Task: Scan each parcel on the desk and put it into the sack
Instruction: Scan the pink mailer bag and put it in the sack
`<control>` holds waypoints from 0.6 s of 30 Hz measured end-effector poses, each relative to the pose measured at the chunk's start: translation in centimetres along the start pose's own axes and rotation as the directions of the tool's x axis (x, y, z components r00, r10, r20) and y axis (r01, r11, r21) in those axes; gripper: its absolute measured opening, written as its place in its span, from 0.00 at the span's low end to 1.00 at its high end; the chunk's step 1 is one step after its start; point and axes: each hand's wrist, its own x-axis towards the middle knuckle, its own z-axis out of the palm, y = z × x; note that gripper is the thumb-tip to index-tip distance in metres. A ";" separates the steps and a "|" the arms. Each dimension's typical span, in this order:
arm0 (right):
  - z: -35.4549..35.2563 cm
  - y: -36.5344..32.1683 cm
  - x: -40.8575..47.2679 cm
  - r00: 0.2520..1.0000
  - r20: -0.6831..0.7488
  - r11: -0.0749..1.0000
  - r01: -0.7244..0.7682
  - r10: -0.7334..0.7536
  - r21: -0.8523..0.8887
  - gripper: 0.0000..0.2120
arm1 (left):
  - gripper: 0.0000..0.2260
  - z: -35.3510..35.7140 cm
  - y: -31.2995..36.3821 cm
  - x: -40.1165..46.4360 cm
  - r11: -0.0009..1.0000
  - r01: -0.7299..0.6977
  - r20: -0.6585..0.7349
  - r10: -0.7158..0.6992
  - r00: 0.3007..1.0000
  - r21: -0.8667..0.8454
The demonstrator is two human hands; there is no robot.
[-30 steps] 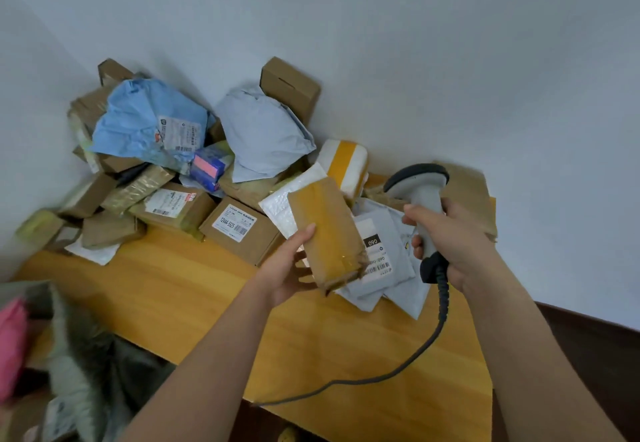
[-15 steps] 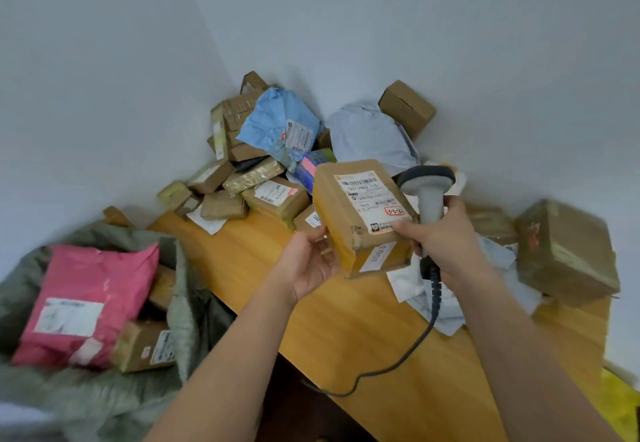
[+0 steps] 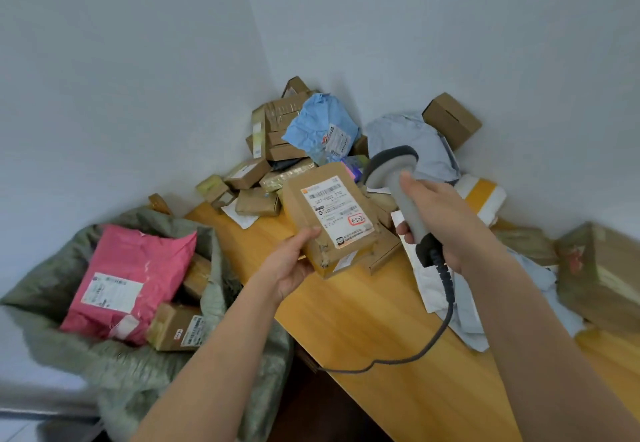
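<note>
Above the desk's left edge, toward its back corner, I hold a brown cardboard parcel in my left hand. My thumb lies over its near left edge; I cannot see my other fingers, which are behind the box, so I judge they support it from below. The white shipping label faces up and toward me, tilted slightly. My right hand is wrapped round the grip of the grey barcode scanner, with its head just beside the parcel's right edge and its black cable running down across the desk and over the front edge.

Handling assessment: the parcel appears stiff and flat, held one-handed with no visible sag, so I judge it light to moderate in weight. Tape at the near end is scuffed and wrinkled; that corner may be weak, and I would not pinch it there. The cardboard faces look matt, not slippery. The best hold is across the short width near the lower end, as now, keeping fingers off the label.

The open grey-green sack sits just left of the desk, with a pink mailer and a small box already inside. Many parcels remain piled at the desk's back corner.
</note>
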 end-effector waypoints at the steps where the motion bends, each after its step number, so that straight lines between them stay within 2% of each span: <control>1: -0.1 -0.8 -0.6 1.000 0.027 1.000 -0.012 0.011 0.006 0.13 | 0.06 -0.4 0.1 0.3 1.000 -0.009 -0.015 0.009 1.000 -0.003; 7: -1.0 -4.6 -3.8 0.991 0.123 0.996 0.058 -0.049 -0.066 0.19 | 0.13 -1.8 0.3 1.8 1.000 -0.011 -0.073 0.010 0.997 -0.012; 13: -1.7 -6.2 -5.7 0.985 0.130 0.992 0.123 -0.118 -0.030 0.20 | 0.11 -1.9 0.2 2.4 1.000 -0.016 -0.119 0.015 0.993 -0.012; 18: -2.0 -6.5 -6.6 0.980 0.114 0.981 0.175 -0.165 -0.083 0.20 | 0.07 -1.9 -0.1 2.4 1.000 -0.012 -0.144 0.009 0.990 -0.019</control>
